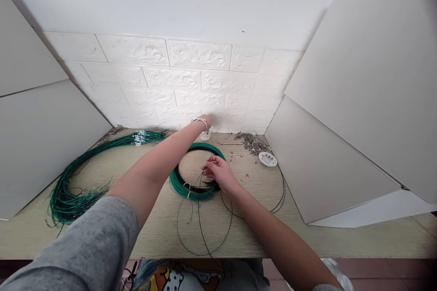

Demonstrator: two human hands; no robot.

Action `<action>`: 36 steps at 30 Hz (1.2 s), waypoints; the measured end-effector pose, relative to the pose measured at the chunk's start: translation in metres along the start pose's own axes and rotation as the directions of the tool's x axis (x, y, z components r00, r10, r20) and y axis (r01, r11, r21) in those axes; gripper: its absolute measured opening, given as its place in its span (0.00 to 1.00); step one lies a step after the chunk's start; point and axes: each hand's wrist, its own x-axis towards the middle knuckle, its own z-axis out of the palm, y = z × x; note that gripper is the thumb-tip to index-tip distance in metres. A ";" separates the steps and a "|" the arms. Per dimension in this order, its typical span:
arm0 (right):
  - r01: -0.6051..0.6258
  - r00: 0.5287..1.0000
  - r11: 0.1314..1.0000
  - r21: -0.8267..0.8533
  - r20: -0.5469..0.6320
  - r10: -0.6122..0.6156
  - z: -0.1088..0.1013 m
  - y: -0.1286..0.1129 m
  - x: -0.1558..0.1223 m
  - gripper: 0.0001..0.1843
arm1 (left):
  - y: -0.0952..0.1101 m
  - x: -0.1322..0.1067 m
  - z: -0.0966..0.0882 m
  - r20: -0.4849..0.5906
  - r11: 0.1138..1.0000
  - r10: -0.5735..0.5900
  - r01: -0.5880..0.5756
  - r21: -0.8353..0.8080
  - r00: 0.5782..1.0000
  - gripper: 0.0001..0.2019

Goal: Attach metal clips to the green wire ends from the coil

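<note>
A coil of green and black wire (191, 188) lies in the middle of the wooden table (136, 236). My right hand (218, 173) pinches thin wire strands over the coil's right side. My left hand (205, 122) reaches far back to the wall, over a small white object (205, 136); its fingers are mostly hidden behind the wrist with a bracelet. Loose thin wire loops (205, 236) trail from the coil toward the table's front edge.
A long bundle of green wires (78, 177) with white tags curves along the left. A pile of grey scraps (251, 142) and a white round dish (267, 158) sit back right. Grey panels (324, 159) flank both sides; white brick wall behind.
</note>
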 end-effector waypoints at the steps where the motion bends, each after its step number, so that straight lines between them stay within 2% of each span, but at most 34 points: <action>1: -0.001 1.000 1.000 0.001 0.002 0.001 0.000 0.000 0.000 0.13 | -0.001 0.000 0.001 -0.004 1.000 0.003 -0.003 -0.005 1.000 0.18; 7: -0.017 1.000 1.000 0.015 0.000 0.017 -0.001 0.003 0.002 0.13 | -0.003 -0.005 0.003 -0.073 0.997 0.023 -0.029 -0.072 0.997 0.20; 11: -0.020 1.000 1.000 0.017 -0.009 0.020 -0.001 0.004 0.003 0.13 | -0.001 -0.015 -0.004 -0.151 0.990 0.034 -0.054 -0.132 0.988 0.17; 14: -0.007 1.000 1.000 0.028 -0.026 0.008 -0.001 0.006 0.003 0.13 | 0.002 -0.039 -0.014 -0.237 0.981 0.040 -0.083 -0.175 0.971 0.12; 17: -0.007 0.999 0.998 0.069 -0.053 0.011 0.000 0.004 0.002 0.13 | 0.004 -0.083 -0.026 -0.354 0.951 0.080 -0.177 -0.252 0.932 0.09; 19: -0.004 0.997 0.992 0.124 -0.070 0.013 0.000 -0.001 0.004 0.13 | -0.001 -0.116 -0.030 -0.431 0.830 0.106 -0.318 -0.457 0.896 0.07; 22: 0.054 0.992 0.975 0.216 -0.125 -0.027 -0.002 -0.015 0.012 0.12 | -0.020 -0.158 -0.024 -0.440 0.582 0.037 -0.377 -0.720 0.897 0.06; 23: 0.082 0.989 0.968 0.237 -0.142 -0.049 -0.002 -0.021 0.015 0.11 | -0.029 -0.167 -0.019 -0.427 0.457 0.002 -0.381 -0.804 0.904 0.07; 25: 0.130 0.985 0.958 0.255 -0.142 -0.095 -0.002 -0.033 0.022 0.10 | -0.047 -0.178 -0.004 -0.379 0.153 -0.064 -0.366 -0.918 0.923 0.10; 27: 0.157 0.983 0.959 0.235 -0.131 -0.129 0.000 -0.041 0.028 0.10 | -0.061 -0.181 0.014 -0.298 -0.128 -0.103 -0.310 -0.942 0.949 0.11; 29: 0.160 0.982 0.971 0.178 -0.130 -0.138 0.004 -0.043 0.032 0.10 | -0.066 -0.178 0.033 -0.210 -0.310 -0.109 -0.234 -0.921 0.972 0.12; 30: 0.159 0.981 0.979 0.127 -0.133 -0.142 0.006 -0.042 0.033 0.10 | -0.066 -0.176 0.041 -0.171 -0.367 -0.105 -0.198 -0.909 0.980 0.12; 32: 0.176 0.973 0.984 -0.030 -0.150 -0.178 0.009 -0.037 0.033 0.10 | -0.062 -0.172 0.054 -0.113 -0.424 -0.093 -0.142 -0.894 0.989 0.12; 36: 0.298 0.919 0.893 -0.336 -0.153 -0.364 0.008 -0.023 0.028 0.11 | -0.049 -0.167 0.066 -0.096 -0.441 -0.076 -0.120 -0.889 0.993 0.13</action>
